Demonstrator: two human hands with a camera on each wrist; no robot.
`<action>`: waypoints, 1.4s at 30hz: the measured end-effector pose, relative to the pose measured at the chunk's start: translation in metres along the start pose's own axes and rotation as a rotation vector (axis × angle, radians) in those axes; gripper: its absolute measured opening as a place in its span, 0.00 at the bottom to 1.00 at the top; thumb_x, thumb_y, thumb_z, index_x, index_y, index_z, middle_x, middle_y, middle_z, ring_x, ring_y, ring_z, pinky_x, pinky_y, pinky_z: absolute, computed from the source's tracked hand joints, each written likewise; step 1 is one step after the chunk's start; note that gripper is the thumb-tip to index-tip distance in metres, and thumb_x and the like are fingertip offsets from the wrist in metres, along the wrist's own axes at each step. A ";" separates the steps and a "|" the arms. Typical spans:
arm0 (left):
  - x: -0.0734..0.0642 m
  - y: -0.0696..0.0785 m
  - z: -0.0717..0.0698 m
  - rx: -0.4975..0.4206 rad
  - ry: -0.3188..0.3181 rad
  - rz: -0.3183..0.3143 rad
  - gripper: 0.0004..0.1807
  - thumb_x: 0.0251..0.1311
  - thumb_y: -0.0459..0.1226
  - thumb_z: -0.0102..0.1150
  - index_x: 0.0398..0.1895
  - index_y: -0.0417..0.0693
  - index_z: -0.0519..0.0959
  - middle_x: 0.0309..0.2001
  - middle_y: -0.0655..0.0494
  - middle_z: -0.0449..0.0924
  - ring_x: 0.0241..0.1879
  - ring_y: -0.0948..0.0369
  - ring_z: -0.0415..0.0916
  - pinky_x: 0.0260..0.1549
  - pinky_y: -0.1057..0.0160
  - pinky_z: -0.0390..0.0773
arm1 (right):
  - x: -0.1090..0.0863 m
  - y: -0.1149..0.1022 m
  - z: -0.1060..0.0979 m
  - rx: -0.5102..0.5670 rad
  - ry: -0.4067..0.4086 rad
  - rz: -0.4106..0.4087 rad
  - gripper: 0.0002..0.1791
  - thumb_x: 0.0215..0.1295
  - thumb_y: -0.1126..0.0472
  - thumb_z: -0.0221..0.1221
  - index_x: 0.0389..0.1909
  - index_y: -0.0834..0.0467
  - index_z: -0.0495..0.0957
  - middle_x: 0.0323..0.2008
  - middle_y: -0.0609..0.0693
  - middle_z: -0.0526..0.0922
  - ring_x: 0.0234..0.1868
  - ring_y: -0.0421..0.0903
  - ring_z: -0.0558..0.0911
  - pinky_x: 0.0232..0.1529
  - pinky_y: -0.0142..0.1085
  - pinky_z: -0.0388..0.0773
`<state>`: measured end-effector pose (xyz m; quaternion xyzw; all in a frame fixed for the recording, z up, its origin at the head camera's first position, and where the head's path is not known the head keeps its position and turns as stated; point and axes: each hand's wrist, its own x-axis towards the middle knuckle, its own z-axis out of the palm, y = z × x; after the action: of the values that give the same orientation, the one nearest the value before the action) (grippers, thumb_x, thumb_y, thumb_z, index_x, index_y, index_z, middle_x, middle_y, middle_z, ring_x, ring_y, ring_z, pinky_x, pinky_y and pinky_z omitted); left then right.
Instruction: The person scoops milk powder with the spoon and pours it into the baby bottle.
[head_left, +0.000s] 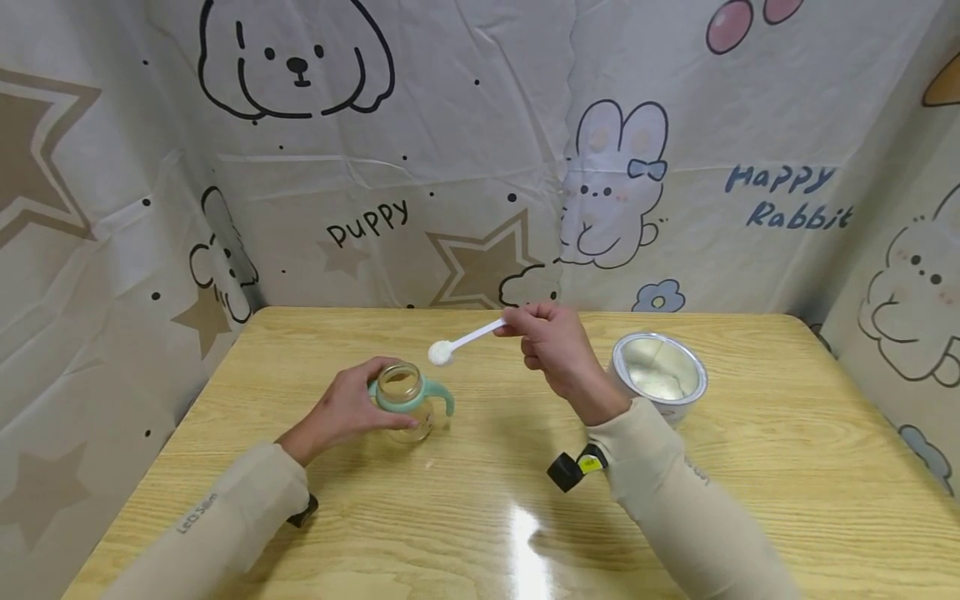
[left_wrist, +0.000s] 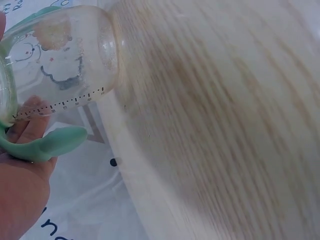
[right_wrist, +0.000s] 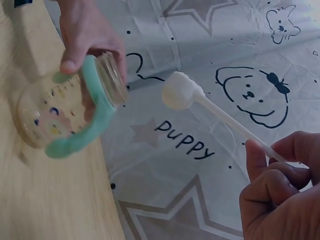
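Right hand pinches a full scoop

On the table, the open tin stands right of middle, toward the back edge. Left of middle, the left hand holds the bottle, its top off. Scooping powder looks done; the bottle seems to have none yet. Bare table shows between bottle and tin, and both sit well in from the side edges. The scoop hangs in open air near the bottle's top, not touching.

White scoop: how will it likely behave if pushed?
The scoop looks light, judging by its slim handle. Pinched by the right hand near the handle's end, it could swivel if bumped; the mounded powder might spill.
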<state>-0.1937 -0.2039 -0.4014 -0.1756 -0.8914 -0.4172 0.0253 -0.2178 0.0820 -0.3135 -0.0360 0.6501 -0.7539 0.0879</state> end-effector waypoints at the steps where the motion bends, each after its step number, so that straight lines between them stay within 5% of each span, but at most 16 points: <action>1: 0.000 0.000 0.000 -0.007 0.004 0.000 0.42 0.37 0.43 0.85 0.59 0.44 0.77 0.50 0.48 0.83 0.49 0.52 0.79 0.50 0.46 0.79 | 0.000 0.001 0.002 -0.002 -0.001 0.003 0.11 0.72 0.65 0.58 0.27 0.56 0.79 0.23 0.45 0.84 0.12 0.35 0.55 0.14 0.25 0.51; 23: 0.004 0.004 0.011 -0.003 0.087 -0.082 0.41 0.37 0.44 0.85 0.58 0.41 0.77 0.51 0.48 0.82 0.50 0.50 0.78 0.51 0.46 0.78 | 0.006 0.027 0.035 -0.079 0.021 0.005 0.06 0.70 0.64 0.60 0.37 0.64 0.80 0.27 0.48 0.86 0.14 0.35 0.58 0.13 0.25 0.53; 26: 0.003 0.003 0.011 0.002 0.087 -0.082 0.41 0.38 0.45 0.85 0.58 0.41 0.77 0.50 0.49 0.83 0.49 0.52 0.78 0.50 0.47 0.78 | 0.005 0.029 0.036 -0.131 0.012 -0.013 0.07 0.70 0.62 0.61 0.38 0.63 0.81 0.30 0.49 0.87 0.15 0.36 0.58 0.14 0.25 0.54; 29: 0.003 0.003 0.011 0.002 0.085 -0.077 0.41 0.38 0.45 0.85 0.58 0.42 0.78 0.50 0.49 0.83 0.49 0.52 0.78 0.50 0.47 0.78 | 0.003 0.031 0.035 -0.241 -0.005 -0.053 0.07 0.70 0.61 0.62 0.38 0.62 0.81 0.33 0.51 0.88 0.21 0.37 0.69 0.21 0.26 0.63; 34: 0.003 0.004 0.010 0.003 0.081 -0.072 0.40 0.38 0.46 0.85 0.57 0.44 0.78 0.49 0.52 0.83 0.48 0.54 0.79 0.50 0.48 0.77 | 0.001 0.033 0.029 -0.468 -0.089 -0.223 0.07 0.68 0.61 0.65 0.37 0.62 0.83 0.34 0.51 0.87 0.36 0.41 0.82 0.36 0.32 0.76; 42: 0.004 0.005 0.009 0.010 0.060 -0.075 0.40 0.38 0.47 0.84 0.57 0.44 0.77 0.49 0.52 0.83 0.47 0.55 0.79 0.49 0.49 0.78 | 0.003 0.031 0.014 -0.795 -0.328 -0.683 0.02 0.66 0.65 0.65 0.35 0.59 0.85 0.32 0.48 0.87 0.16 0.34 0.66 0.16 0.28 0.64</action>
<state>-0.1943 -0.1926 -0.4030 -0.1291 -0.8982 -0.4186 0.0374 -0.2154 0.0630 -0.3423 -0.3925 0.8141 -0.4201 -0.0818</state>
